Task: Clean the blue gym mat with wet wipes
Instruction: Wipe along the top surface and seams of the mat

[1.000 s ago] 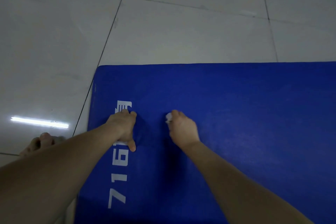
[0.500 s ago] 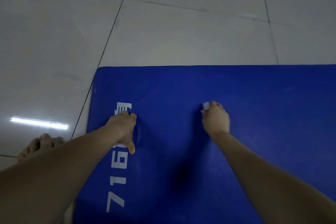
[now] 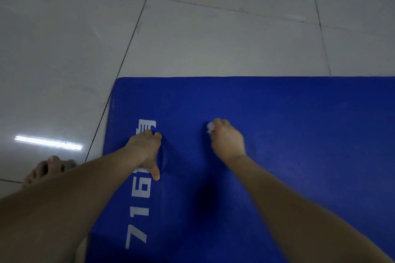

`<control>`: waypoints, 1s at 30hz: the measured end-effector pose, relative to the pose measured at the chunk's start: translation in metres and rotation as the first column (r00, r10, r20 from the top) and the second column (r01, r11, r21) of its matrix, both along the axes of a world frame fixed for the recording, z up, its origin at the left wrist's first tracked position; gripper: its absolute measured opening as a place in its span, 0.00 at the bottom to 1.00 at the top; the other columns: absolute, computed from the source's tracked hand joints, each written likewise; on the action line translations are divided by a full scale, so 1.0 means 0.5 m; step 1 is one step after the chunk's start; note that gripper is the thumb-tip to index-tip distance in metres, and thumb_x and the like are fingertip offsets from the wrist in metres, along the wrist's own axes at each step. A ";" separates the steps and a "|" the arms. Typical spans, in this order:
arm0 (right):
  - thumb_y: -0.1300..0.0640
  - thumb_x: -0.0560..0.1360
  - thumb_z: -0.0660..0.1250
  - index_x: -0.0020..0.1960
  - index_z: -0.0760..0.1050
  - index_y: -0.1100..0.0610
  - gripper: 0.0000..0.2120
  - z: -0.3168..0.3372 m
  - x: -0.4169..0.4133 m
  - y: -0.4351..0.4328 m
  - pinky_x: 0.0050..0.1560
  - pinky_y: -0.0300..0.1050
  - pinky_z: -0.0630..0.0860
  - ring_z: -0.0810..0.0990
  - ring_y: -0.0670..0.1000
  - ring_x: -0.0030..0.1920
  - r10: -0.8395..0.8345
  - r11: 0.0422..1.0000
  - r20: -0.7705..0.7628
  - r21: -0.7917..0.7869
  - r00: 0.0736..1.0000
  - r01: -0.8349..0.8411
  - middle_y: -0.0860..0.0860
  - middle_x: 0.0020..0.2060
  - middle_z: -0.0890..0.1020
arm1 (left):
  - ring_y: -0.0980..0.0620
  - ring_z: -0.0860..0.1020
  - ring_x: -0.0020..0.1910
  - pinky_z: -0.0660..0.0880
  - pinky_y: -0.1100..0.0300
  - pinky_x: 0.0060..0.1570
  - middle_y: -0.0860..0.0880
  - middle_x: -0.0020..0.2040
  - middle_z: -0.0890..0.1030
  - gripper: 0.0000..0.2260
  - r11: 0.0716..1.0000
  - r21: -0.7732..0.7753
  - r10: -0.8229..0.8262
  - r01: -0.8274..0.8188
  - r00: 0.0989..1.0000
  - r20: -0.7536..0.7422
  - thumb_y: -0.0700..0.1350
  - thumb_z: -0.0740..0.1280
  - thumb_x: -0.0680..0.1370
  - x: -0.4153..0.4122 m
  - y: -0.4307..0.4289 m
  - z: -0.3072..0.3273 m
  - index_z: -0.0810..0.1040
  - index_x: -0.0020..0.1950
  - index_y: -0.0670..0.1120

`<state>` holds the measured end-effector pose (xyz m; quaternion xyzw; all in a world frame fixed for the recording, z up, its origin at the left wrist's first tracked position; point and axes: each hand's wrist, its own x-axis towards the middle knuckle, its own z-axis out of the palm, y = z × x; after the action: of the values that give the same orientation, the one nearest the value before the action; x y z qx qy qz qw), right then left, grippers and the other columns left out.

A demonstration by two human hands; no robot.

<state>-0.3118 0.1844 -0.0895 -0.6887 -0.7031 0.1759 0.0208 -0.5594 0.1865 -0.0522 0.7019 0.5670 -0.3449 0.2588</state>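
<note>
The blue gym mat point(image 3: 299, 134) lies flat on the tiled floor, with white printed characters along its left side. My right hand point(image 3: 228, 141) is curled round a small crumpled white wet wipe point(image 3: 210, 127) and holds it against the mat near the middle left. My left hand point(image 3: 145, 149) presses down on the mat over the white lettering, fingers spread and thumb pointing back toward me; the mat dents under it. Most of the wipe is hidden inside my right fist.
Pale grey floor tiles point(image 3: 213, 38) with dark grout lines surround the mat on the far and left sides. A bare foot point(image 3: 46, 168) rests on the floor to the left of the mat, beside a bright light reflection point(image 3: 48, 142).
My right hand with the wipe slid right across the mat, then came back left toward my left hand. My left hand has stayed pressed in place.
</note>
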 end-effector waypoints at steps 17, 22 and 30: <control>0.57 0.83 0.55 0.66 0.72 0.58 0.15 0.017 -0.053 0.044 0.57 0.47 0.70 0.72 0.56 0.58 -0.095 0.994 0.126 0.064 0.987 0.087 0.56 0.63 0.72 | 0.46 0.71 0.67 0.75 0.50 0.64 0.45 0.70 0.68 0.58 1.000 -0.019 0.000 0.000 1.000 -0.001 0.66 0.82 0.57 0.000 0.005 -0.002 0.58 0.78 0.46; 0.55 0.81 0.59 0.67 0.73 0.63 0.19 0.011 -0.196 -0.052 0.69 0.56 0.68 0.69 0.60 0.67 0.219 0.970 0.064 0.092 0.974 -0.224 0.60 0.72 0.67 | 0.48 0.72 0.64 0.75 0.53 0.57 0.47 0.67 0.69 0.55 1.000 0.006 0.008 -0.008 1.000 0.014 0.66 0.82 0.56 -0.002 0.002 -0.004 0.61 0.75 0.48; 0.38 0.81 0.55 0.81 0.53 0.62 0.38 0.001 0.044 -0.025 0.75 0.59 0.59 0.56 0.55 0.79 0.203 0.976 0.251 0.025 0.946 -0.217 0.53 0.82 0.50 | 0.49 0.70 0.66 0.74 0.53 0.60 0.48 0.67 0.68 0.56 1.000 0.012 0.021 -0.022 0.998 0.065 0.66 0.82 0.56 -0.011 -0.006 -0.004 0.60 0.76 0.49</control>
<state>-0.2899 0.1719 -0.0890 -0.6256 -0.7739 0.0715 -0.0675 -0.5647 0.1835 -0.0539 0.7082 0.5678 -0.3154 0.2765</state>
